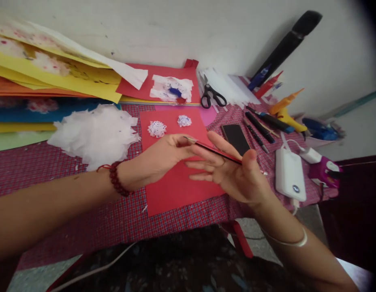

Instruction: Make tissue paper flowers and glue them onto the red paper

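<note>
Lying at the middle of the front edge of the cloth-covered desk (115, 223), a red sheet (176, 190) has a white paper heap (95, 132) on its left. Over the sheet, the right hand (233, 178) is spread open, while the left hand (159, 158) pinches a red-and-black pencil (216, 151) near its tip. Two speckled puffs (157, 129) near the sheet's far edge seem done; the plain near part looks unworked.

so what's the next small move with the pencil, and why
Probably curl the right hand's fingers and thumb around the red pencil. That hand is spread open with the pencil slanting across it, and the pointed end is over by the left hand, so a closed grip would likely steady it above the red sheet.
</note>
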Demonstrator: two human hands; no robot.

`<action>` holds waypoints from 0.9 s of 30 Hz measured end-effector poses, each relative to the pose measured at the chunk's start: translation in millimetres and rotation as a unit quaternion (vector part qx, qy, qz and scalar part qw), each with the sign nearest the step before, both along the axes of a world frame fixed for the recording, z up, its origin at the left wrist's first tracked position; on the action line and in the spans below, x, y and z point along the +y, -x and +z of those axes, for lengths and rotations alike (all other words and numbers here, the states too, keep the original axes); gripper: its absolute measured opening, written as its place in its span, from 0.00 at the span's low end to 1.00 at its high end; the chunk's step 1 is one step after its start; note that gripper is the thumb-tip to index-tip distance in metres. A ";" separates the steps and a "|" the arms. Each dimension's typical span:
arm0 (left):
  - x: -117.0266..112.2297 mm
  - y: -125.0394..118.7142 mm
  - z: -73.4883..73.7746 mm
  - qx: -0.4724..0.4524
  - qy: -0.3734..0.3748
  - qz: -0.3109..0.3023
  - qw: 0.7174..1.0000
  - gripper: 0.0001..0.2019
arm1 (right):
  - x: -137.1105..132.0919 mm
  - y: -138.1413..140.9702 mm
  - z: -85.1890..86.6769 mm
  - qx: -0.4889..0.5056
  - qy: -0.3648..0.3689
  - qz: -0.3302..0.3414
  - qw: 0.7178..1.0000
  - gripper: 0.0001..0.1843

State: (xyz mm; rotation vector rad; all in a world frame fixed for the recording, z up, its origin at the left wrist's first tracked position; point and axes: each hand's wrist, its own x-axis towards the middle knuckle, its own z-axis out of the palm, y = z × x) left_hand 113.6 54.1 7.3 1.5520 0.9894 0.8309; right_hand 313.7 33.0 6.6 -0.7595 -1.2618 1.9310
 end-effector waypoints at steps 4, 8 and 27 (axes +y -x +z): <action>22.2 -0.9 14.8 -0.161 0.103 0.080 0.978 0.07 | -6.1 -40.5 -2.2 0.042 -0.011 -0.078 0.996 0.30; 34.8 -1.1 22.0 -0.204 0.140 0.126 0.961 0.07 | -2.7 -97.5 -5.3 0.007 -0.067 -0.273 0.960 0.25; -45.2 14.5 -3.9 0.229 -0.275 -0.160 0.920 0.22 | 89.2 -181.6 -8.3 -0.455 -0.154 -0.265 0.836 0.07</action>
